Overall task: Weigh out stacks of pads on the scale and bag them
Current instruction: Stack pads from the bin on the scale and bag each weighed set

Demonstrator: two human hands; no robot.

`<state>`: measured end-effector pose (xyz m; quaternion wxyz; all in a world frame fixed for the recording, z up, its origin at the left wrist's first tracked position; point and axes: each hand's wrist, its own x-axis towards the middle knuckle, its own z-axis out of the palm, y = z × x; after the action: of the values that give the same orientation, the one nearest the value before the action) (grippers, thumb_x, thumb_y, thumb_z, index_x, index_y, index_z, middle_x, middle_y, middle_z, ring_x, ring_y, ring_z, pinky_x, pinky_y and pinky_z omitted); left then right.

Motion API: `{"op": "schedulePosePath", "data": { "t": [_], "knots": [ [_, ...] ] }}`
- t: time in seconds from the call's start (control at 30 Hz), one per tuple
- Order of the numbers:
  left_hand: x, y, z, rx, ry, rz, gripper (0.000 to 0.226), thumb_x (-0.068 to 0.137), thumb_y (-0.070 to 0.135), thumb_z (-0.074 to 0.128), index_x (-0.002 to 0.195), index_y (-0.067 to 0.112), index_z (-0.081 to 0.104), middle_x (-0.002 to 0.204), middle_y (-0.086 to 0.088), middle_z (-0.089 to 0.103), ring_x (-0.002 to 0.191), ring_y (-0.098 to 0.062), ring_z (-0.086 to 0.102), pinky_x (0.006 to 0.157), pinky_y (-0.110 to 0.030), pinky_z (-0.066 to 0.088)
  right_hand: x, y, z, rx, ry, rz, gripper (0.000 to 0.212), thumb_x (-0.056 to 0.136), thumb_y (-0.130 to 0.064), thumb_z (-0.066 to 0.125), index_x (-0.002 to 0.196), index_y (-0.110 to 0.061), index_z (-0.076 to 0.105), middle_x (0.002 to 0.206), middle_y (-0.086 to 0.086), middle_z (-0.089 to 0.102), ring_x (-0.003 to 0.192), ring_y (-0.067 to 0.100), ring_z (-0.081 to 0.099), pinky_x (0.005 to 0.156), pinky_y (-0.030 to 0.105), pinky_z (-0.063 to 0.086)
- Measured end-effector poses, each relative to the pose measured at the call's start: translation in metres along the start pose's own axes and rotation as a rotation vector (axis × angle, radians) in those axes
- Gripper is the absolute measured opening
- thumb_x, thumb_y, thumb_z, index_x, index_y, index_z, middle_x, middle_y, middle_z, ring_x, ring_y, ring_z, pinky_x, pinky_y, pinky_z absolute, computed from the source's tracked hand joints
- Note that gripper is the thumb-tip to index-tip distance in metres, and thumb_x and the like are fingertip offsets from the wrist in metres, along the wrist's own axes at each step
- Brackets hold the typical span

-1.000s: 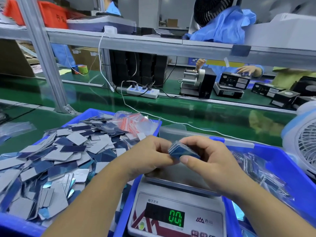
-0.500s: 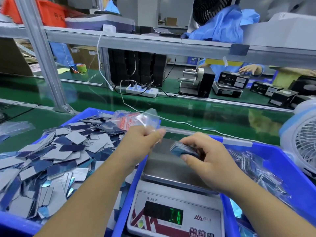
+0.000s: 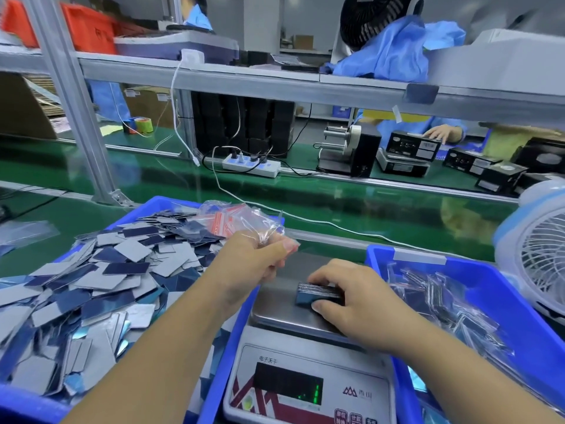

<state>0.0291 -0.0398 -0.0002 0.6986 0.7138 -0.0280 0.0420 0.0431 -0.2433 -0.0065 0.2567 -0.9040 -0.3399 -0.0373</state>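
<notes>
Steel scale pan [image 3: 275, 313]: our right hand [image 3: 360, 304] pinches the dark-blue pad stack [image 3: 316, 294]; left hand [image 3: 253, 261] pinches a clear bag [image 3: 263, 224]. We should release fully before reading.

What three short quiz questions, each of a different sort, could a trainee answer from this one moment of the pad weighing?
1. True or false: the stack of pads rests on the scale platform under the right hand.
2. Multiple choice: the left hand holds A) a roll of tape, B) a clear plastic bag, C) a power strip.
3. Fill in: the loose pads lie heaped in the blue bin on the person's ____ side.

Key: 1 true; 2 B; 3 left.
</notes>
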Motion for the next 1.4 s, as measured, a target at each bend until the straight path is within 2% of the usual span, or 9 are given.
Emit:
{"op": "schedulePosePath", "data": {
  "t": [0.17, 0.43, 0.6, 0.77, 0.87, 1.03, 1.13, 1.23, 1.4],
  "knots": [
    [0.004, 0.001, 0.001, 0.011, 0.127, 0.005, 0.056, 0.09, 0.046, 0.067, 0.046, 0.025, 0.038, 0.044, 0.009, 0.032, 0.039, -0.011, 0.025, 0.041, -0.018, 0.026, 0.0, -0.002, -0.001, 0.015, -0.003, 0.022, 0.019, 0.085, -0.027, 0.068, 0.102, -0.035, 0.065, 0.096, -0.018, 0.059, 0.093, -0.002, 0.052, 0.082, 0.014, 0.04],
    [0.003, -0.001, 0.009, -0.083, 0.056, -0.055, 0.042, 0.077, 0.064, 0.067, 0.065, 0.025, 0.071, 0.05, 0.009, 0.045, 0.042, -0.005, 0.034, 0.047, -0.021, 0.029, 0.0, -0.012, 0.0, 0.744, 0.231, 0.126, 0.028, 0.073, -0.027, 0.072, 0.099, -0.037, 0.07, 0.093, -0.009, 0.073, 0.081, 0.006, 0.064, 0.074, 0.023, 0.049],
    [0.002, -0.004, 0.015, -0.087, -0.024, -0.05, 0.047, 0.073, 0.064, 0.064, 0.081, 0.018, 0.071, 0.053, 0.01, 0.048, 0.047, -0.008, 0.034, 0.05, -0.021, 0.03, 0.002, -0.019, 0.003, 0.776, 0.284, 0.095, 0.028, 0.074, -0.025, 0.07, 0.096, -0.042, 0.069, 0.089, -0.012, 0.072, 0.075, 0.003, 0.062, 0.068, 0.017, 0.047],
    [0.001, -0.002, 0.013, -0.147, -0.082, -0.031, 0.051, 0.08, 0.055, 0.064, 0.087, 0.006, 0.07, 0.073, -0.012, 0.049, 0.055, -0.013, 0.036, 0.052, -0.023, 0.027, 0.001, -0.018, 0.005, 0.736, 0.398, 0.117, 0.027, 0.075, -0.023, 0.069, 0.098, -0.036, 0.068, 0.093, -0.009, 0.073, 0.081, 0.014, 0.067, 0.073, 0.025, 0.054],
    [-0.002, 0.002, 0.011, -0.2, -0.127, -0.032, 0.029, 0.082, 0.043, 0.065, 0.08, 0.015, 0.071, 0.076, -0.016, 0.046, 0.056, -0.016, 0.037, 0.053, -0.026, 0.027, 0.001, -0.019, 0.004, 0.725, 0.468, 0.143, 0.026, 0.075, -0.024, 0.069, 0.097, -0.037, 0.068, 0.09, -0.013, 0.071, 0.074, 0.009, 0.065, 0.067, 0.022, 0.051],
    [-0.006, 0.003, 0.012, -0.152, -0.212, 0.003, 0.02, 0.086, 0.031, 0.062, 0.074, 0.025, 0.077, 0.065, 0.001, 0.055, 0.057, -0.011, 0.038, 0.055, -0.024, 0.028, 0.0, -0.019, 0.007, 0.683, 0.464, 0.157, 0.025, 0.074, -0.024, 0.07, 0.097, -0.034, 0.068, 0.094, -0.009, 0.071, 0.08, 0.012, 0.068, 0.071, 0.022, 0.051],
    [-0.005, 0.001, 0.013, -0.161, -0.194, -0.005, 0.016, 0.093, 0.023, 0.066, 0.091, 0.031, 0.08, 0.065, 0.013, 0.058, 0.057, -0.008, 0.04, 0.056, -0.02, 0.031, 0.002, -0.022, 0.008, 0.857, 0.428, 0.191, 0.028, 0.072, -0.021, 0.071, 0.097, -0.031, 0.071, 0.093, -0.005, 0.073, 0.07, 0.008, 0.065, 0.06, 0.017, 0.047],
    [-0.005, -0.002, 0.014, -0.168, -0.177, -0.033, 0.016, 0.085, 0.025, 0.073, 0.1, 0.025, 0.079, 0.064, 0.01, 0.053, 0.057, -0.007, 0.04, 0.055, -0.02, 0.034, 0.002, -0.024, 0.006, 1.1, 0.361, 0.251, 0.027, 0.068, -0.018, 0.073, 0.094, -0.024, 0.074, 0.083, 0.001, 0.069, 0.055, 0.014, 0.044, 0.047, 0.021, 0.034],
    [-0.005, -0.003, 0.012, -0.194, -0.196, -0.087, 0.028, 0.075, 0.027, 0.076, 0.101, 0.018, 0.079, 0.075, 0.0, 0.05, 0.062, -0.008, 0.042, 0.055, -0.02, 0.037, 0.004, -0.024, 0.004, 1.134, 0.336, 0.304, 0.028, 0.064, -0.015, 0.076, 0.091, -0.019, 0.069, 0.086, 0.006, 0.068, 0.062, 0.021, 0.042, 0.048, 0.026, 0.031]
  ]
}}
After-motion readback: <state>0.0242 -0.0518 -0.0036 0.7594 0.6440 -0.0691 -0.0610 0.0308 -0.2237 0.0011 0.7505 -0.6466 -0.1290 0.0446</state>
